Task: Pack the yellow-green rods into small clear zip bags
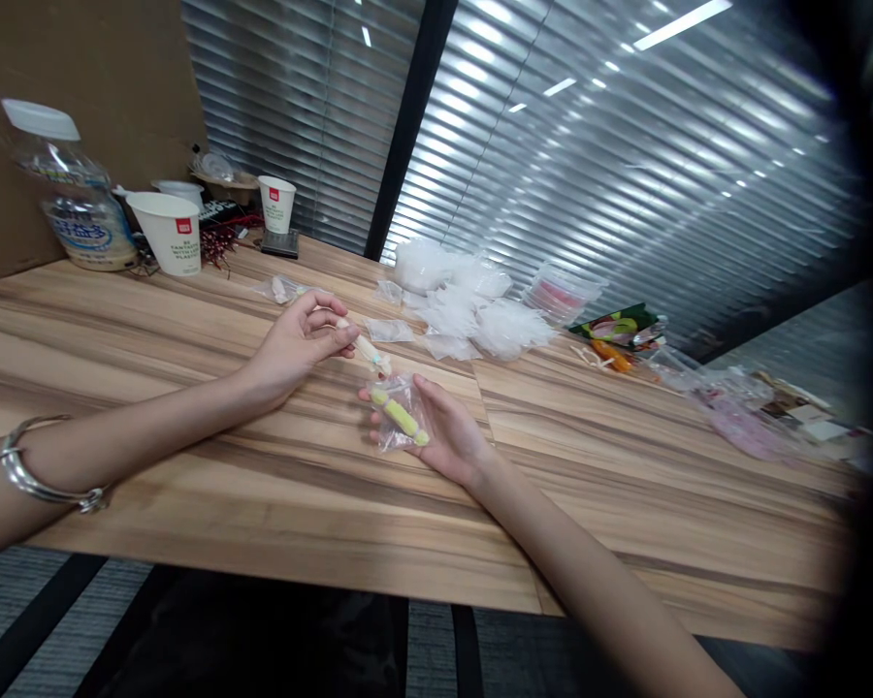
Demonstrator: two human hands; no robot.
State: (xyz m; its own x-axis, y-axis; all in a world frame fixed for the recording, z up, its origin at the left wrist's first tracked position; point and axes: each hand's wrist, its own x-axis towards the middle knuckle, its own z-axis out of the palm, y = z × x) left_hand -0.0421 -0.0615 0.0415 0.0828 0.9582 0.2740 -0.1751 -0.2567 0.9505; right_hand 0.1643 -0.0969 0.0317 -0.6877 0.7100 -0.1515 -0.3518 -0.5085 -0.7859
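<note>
Between the thumb and fingers of my left hand [316, 334] is a small cream-coloured stick [368, 351] with a pale teal spot near its lower end. My right hand [447, 431] is turned palm up and holds a small clear plastic bag [388, 438]. A yellow stick-shaped piece with knobby ends [400, 417] shows in the bag. The cream stick's lower end is just above the bag's upper edge; whether they touch I cannot tell. Past my left hand, another clear bag [280, 289] with a pale piece lies on the table.
Piled clear bags [472, 315] lie on the wooden table [262, 485] near the blinds. A plastic bottle [83, 208], a paper cup [171, 233] and a second paper cup [276, 204] stand at left. Toward the right are a green packet [618, 325] and pink plastic wrapping [749, 427].
</note>
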